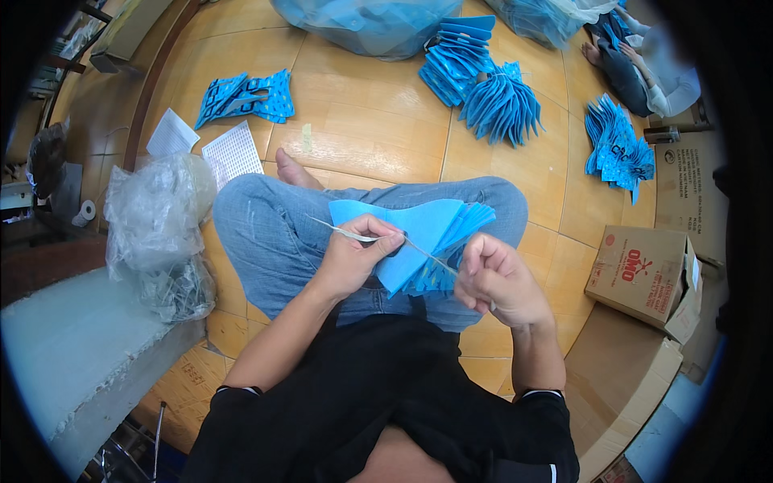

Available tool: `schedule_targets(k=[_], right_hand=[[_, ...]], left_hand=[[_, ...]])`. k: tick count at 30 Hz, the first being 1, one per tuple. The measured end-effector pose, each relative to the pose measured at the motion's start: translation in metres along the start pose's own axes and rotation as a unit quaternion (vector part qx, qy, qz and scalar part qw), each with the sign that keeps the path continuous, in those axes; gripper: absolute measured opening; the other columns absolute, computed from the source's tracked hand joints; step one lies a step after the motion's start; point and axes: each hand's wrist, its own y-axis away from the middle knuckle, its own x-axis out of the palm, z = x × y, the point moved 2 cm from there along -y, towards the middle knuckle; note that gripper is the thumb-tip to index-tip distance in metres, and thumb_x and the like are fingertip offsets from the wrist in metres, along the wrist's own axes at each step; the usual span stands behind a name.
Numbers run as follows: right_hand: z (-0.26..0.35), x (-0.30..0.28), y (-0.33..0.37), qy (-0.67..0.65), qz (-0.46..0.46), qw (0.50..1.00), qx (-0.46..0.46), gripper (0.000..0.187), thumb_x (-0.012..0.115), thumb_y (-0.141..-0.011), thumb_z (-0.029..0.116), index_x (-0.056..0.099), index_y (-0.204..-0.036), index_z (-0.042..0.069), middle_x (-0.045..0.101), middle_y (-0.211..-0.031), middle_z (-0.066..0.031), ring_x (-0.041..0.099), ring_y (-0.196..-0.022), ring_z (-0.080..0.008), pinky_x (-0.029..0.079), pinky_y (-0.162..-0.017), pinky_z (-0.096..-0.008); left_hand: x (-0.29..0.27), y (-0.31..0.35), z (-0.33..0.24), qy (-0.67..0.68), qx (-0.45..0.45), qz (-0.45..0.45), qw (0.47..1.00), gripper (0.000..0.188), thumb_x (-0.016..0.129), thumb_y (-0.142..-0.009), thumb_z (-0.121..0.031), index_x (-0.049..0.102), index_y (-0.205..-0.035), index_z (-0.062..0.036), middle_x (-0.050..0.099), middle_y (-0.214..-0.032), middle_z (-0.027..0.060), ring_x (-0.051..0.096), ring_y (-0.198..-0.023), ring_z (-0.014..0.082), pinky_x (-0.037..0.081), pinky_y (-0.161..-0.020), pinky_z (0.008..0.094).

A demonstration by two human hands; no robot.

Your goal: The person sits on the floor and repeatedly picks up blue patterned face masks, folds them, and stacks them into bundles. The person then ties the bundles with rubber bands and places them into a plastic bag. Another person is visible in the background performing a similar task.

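Observation:
A stack of blue sheets (419, 233), fanned at its right side, lies across my lap on my jeans. Over it runs a thin pale string (431, 256), stretched between my two hands. My left hand (358, 253) is closed in a pinch on the string, right at the stack's near left edge; a loose end of the string sticks out past its fingers to the left. To the right of the stack, my right hand (499, 278) is curled shut around the string's other end. A small dark spot shows on the sheets beside my left fingertips, partly covered.
Fanned blue bundles (503, 105) lie ahead on the tiled floor, with a patterned blue bundle (616, 149) farther right and another blue pile (245, 98) at left. Clear plastic bags (157, 217) sit left. Cardboard boxes (644, 278) stand right. Another person (652, 72) sits far right.

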Motion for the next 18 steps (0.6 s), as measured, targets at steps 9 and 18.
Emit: schedule_targets(k=[9,18], right_hand=[[-0.008,-0.008,0.003,-0.116,0.001,0.991,-0.067,0.013,0.047,-0.084,-0.006,0.048,-0.085,0.007,0.046,-0.061,-0.0002,0.044,-0.052,-0.0096,0.035,-0.048,-0.0205],[0.013,0.019,0.008,0.204,-0.056,0.952,-0.221,0.017,0.052,-0.089,-0.003,0.048,-0.104,0.004,0.058,-0.08,-0.0045,0.053,-0.067,-0.0066,0.041,-0.056,-0.0184]], left_hand=[[0.002,-0.002,0.003,0.038,-0.019,-0.031,0.999,0.009,0.066,-0.087,-0.007,0.062,-0.087,0.0001,0.066,-0.091,0.0086,0.061,-0.078,0.0106,0.05,-0.072,0.024],[-0.001,-0.003,-0.032,0.006,0.076,-0.005,0.997,0.01,0.064,-0.088,-0.008,0.058,-0.092,-0.0017,0.066,-0.091,0.0086,0.061,-0.078,0.0098,0.049,-0.068,0.0222]])
